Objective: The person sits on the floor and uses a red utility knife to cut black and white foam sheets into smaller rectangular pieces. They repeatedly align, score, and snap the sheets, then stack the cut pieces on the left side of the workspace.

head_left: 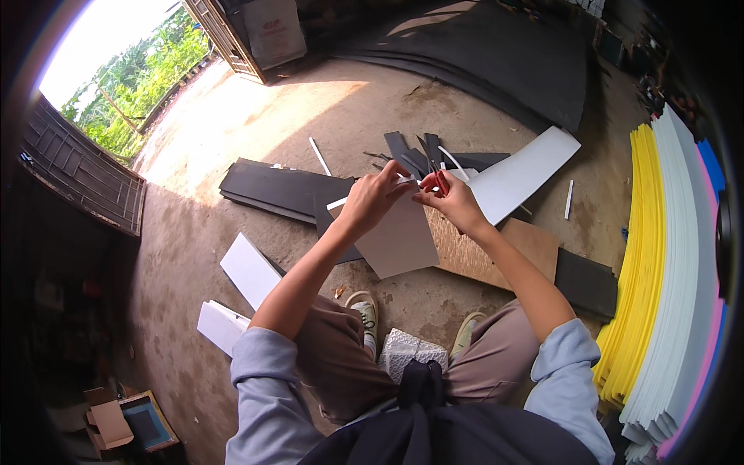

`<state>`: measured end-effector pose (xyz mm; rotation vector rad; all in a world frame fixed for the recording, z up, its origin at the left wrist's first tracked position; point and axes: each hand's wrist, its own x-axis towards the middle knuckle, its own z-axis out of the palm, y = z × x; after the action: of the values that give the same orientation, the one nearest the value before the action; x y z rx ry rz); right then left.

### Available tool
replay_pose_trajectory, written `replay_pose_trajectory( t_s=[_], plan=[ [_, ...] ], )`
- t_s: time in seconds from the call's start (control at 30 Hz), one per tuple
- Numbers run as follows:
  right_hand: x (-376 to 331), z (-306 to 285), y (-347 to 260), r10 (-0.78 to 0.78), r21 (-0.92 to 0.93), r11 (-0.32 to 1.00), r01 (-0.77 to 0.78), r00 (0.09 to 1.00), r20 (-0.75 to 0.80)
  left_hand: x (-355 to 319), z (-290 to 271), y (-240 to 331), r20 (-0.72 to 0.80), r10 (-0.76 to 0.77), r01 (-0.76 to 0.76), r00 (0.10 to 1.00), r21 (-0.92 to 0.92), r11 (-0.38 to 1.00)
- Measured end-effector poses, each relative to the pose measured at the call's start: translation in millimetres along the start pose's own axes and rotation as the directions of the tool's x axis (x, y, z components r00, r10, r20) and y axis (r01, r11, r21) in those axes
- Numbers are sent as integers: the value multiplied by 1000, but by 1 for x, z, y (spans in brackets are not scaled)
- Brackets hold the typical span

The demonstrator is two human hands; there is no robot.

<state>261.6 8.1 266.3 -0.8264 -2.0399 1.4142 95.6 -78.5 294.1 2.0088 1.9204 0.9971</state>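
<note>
My left hand point(370, 200) pinches the upper edge of a thin white foam sheet point(400, 242), which hangs down in front of my knees. In my right hand point(457, 205) is a pair of scissors point(442, 184) with red handles, fingers closed round them. Their dark blades point away from me and look parted. My right fingertips are close to the sheet's top corner; whether they touch it I cannot tell. Below and to the right lies a wooden board point(496, 252), partly covered by the sheet and my right forearm.
Black foam sheets point(271, 190) lie left of my hands, and a long white sheet point(527, 172) to the right. White pieces point(249, 267) rest by my left knee. Stacked yellow sheets point(639, 256) rise at the right. A large black sheet point(496, 54) covers the far floor.
</note>
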Motion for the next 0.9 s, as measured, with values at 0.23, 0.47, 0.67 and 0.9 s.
replay_pose_trajectory(
  t_s=[0.23, 0.47, 0.67, 0.9],
  plan=[
    [5, -10, 8, 54, 70, 996, -56, 998, 31, 5, 7, -5, 88, -25, 29, 996, -51, 998],
    [6, -10, 16, 16, 6, 1000, -16, 1000, -15, 5, 17, -15, 103, -56, 74, 993, -178, 981],
    [11, -1, 23, 31, -50, 998, -34, 997, -65, 6, 19, -24, 72, -38, 47, 997, -114, 992],
    [13, -5, 49, 162, -148, 975, -165, 986, -31, 16, 19, -25, -59, 7, -1, 998, 105, 994]
  ],
)
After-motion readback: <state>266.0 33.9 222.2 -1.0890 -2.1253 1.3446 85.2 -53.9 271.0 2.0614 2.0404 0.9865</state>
